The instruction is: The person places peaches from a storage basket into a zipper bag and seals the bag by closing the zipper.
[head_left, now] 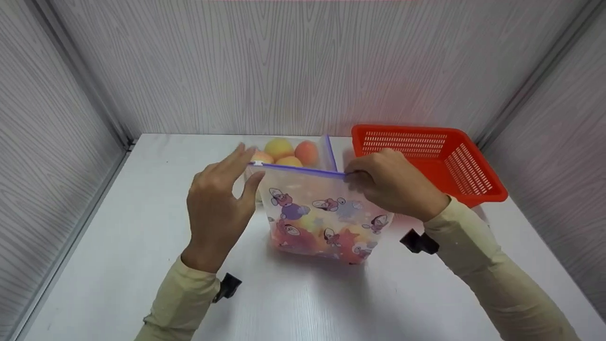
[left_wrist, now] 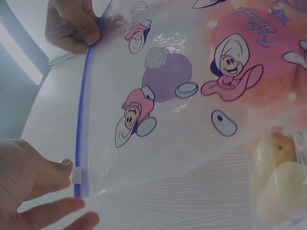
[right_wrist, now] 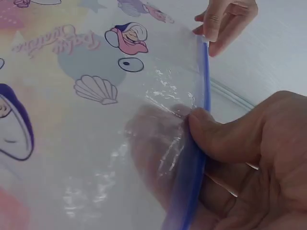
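Note:
A translucent slider zip bag (head_left: 326,215) with cartoon prints stands upright in the middle of the table. Rounded red and yellow shapes show dimly through its lower part. My right hand (head_left: 393,182) pinches the right end of its blue zip edge (right_wrist: 207,76), thumb on one side and fingers behind the film. At the opposite end, near the white slider (left_wrist: 77,175), my left hand (head_left: 215,208) has its thumb and fingers spread apart. That thumb is close to the slider; whether it touches is hard to tell.
Behind the bag is another clear bag with a purple zip (head_left: 330,152), holding several round fruits, among them a yellow one (head_left: 279,148) and a red one (head_left: 307,152). A red plastic basket (head_left: 494,189) stands at the back right, by the rear wall (head_left: 293,71).

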The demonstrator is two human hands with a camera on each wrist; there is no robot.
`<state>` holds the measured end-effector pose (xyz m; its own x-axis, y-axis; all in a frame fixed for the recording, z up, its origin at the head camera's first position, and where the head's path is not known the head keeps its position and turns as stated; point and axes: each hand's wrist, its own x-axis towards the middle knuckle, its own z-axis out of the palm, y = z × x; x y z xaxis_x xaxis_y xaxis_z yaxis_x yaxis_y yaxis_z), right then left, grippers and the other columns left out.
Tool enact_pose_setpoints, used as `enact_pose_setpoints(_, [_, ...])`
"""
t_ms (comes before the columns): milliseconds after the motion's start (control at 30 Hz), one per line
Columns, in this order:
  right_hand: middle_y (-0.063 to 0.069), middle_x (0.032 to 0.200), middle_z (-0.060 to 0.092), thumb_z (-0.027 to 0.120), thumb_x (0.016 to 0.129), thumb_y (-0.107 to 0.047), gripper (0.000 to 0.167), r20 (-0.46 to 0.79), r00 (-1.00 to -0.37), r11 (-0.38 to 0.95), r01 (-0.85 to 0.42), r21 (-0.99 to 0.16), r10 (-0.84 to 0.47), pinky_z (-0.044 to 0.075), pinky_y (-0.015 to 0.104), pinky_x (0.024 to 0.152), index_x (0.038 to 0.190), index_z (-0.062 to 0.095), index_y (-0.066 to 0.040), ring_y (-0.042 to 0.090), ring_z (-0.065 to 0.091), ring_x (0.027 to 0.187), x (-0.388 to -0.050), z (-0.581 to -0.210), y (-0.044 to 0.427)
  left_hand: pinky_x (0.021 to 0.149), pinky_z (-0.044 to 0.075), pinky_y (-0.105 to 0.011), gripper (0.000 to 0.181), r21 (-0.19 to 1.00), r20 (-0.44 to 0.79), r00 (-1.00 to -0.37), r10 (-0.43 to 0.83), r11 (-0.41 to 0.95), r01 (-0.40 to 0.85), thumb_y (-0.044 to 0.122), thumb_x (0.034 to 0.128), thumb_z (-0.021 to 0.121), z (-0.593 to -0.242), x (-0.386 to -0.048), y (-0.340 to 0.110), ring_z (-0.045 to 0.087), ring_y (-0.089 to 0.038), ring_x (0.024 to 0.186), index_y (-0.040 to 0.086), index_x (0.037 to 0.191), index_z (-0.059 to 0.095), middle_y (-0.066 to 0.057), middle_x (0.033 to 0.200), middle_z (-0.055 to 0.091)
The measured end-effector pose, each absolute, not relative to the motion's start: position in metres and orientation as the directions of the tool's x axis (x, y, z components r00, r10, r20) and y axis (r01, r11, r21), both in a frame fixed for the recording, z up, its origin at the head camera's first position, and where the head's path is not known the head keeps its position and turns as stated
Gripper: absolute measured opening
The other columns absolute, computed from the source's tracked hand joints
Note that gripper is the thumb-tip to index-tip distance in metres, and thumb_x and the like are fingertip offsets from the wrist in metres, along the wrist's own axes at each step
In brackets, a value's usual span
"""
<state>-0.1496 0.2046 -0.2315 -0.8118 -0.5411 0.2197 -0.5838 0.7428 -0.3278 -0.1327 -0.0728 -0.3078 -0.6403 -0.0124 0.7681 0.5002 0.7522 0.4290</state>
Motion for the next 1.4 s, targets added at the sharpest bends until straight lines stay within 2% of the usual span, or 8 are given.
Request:
enact_pose_setpoints(133, [0.009,0.105,0.076,0.071,0.092,-0.007,0.024,0.252,-0.803,0.710,-0.595,-0.377,-0.540,0.063,0.041,0.079,0.115,0.076,-0.002,0.027,0.074,0.089,-0.157,-0.227,0.176,0.108,0.043,-0.061,0.063,0.562,0.629,-0.772,-0.086,0.736,0.376,0.027,0.0958,0.072,-0.327,-0.126,-0.078,0.053,-0.041,0.131,0.001,0.148,0.049,-0.019,0.152,0.046])
enact_pose_setpoints(233, [0.006,0.097,0.077,0.067,0.094,-0.005,0.020,0.227,-0.810,0.678,-0.580,-0.451,-0.541,0.062,0.032,0.074,0.111,0.078,-0.002,0.021,0.069,0.080,-0.161,-0.221,0.145,0.117,0.031,-0.060,0.072,0.642,0.468,-0.879,-0.092,0.719,0.266,0.040,0.1020,0.060,-0.342,-0.124,-0.086,0.036,-0.040,0.145,-0.001,0.155,0.034,-0.021,0.161,0.031])
enact_pose_setpoints(400, [0.007,0.084,0.074,0.063,0.097,-0.004,0.016,0.170,-0.840,0.532,-0.470,-0.705,-0.516,0.061,0.028,0.068,0.103,0.077,0.002,0.019,0.068,0.071,-0.166,-0.224,0.100,0.125,0.014,-0.053,0.080,0.712,0.264,-0.962,-0.063,0.685,0.151,0.056,0.1065,0.034,-0.355,-0.127,-0.100,0.012,-0.034,0.154,0.001,0.160,0.012,-0.019,0.167,0.008])
enact_pose_setpoints(600, [0.014,0.099,0.072,0.059,0.099,-0.004,0.020,0.174,-0.897,0.219,-0.281,-0.934,-0.406,0.063,0.036,0.077,0.111,0.072,0.005,0.025,0.073,0.084,-0.167,-0.277,0.100,0.124,0.005,-0.057,0.082,0.717,0.206,-0.978,-0.017,0.683,0.140,0.060,0.1061,0.026,-0.367,-0.137,-0.090,0.000,-0.036,0.154,0.003,0.161,0.006,-0.021,0.167,0.001])
enact_pose_setpoints(700, [0.015,0.106,0.072,0.058,0.101,-0.007,0.024,0.139,-0.932,0.093,-0.180,-0.979,-0.336,0.062,0.040,0.083,0.119,0.068,0.005,0.028,0.074,0.091,-0.165,-0.310,0.118,0.124,0.000,-0.058,0.080,0.667,0.205,-0.978,0.042,0.725,0.171,0.058,0.1063,0.027,-0.377,-0.142,-0.076,-0.003,-0.036,0.154,0.003,0.162,0.007,-0.019,0.168,0.000])
enact_pose_setpoints(867, [0.018,0.104,0.074,0.058,0.101,-0.006,0.023,0.084,-0.971,-0.037,-0.078,-0.996,-0.223,0.062,0.041,0.083,0.117,0.067,0.008,0.027,0.075,0.090,-0.167,-0.347,0.150,0.124,-0.005,-0.054,0.080,0.552,0.218,-0.966,0.136,0.799,0.237,0.060,0.1058,0.026,-0.395,-0.149,-0.048,-0.007,-0.036,0.154,0.008,0.163,0.005,-0.018,0.168,-0.003])
enact_pose_setpoints(1200, [0.013,0.097,0.074,0.059,0.101,-0.007,0.023,-0.082,-0.995,0.010,0.081,-0.997,-0.063,0.062,0.032,0.076,0.115,0.069,0.009,0.019,0.068,0.080,-0.163,-0.403,0.214,0.124,-0.008,-0.054,0.083,0.428,0.181,-0.933,0.311,0.829,0.359,0.072,0.1006,0.020,-0.426,-0.171,-0.013,-0.004,-0.032,0.155,0.020,0.164,0.009,-0.012,0.169,0.004])
enact_pose_setpoints(1400, [0.012,0.091,0.072,0.058,0.101,-0.007,0.023,-0.170,-0.985,0.094,0.167,-0.982,-0.028,0.059,0.028,0.068,0.113,0.070,0.009,0.018,0.061,0.074,-0.156,-0.426,0.232,0.124,-0.005,-0.056,0.087,0.326,0.175,-0.931,0.320,0.873,0.362,0.075,0.0979,0.026,-0.431,-0.168,-0.019,0.000,-0.038,0.154,0.019,0.163,0.017,-0.018,0.168,0.007])
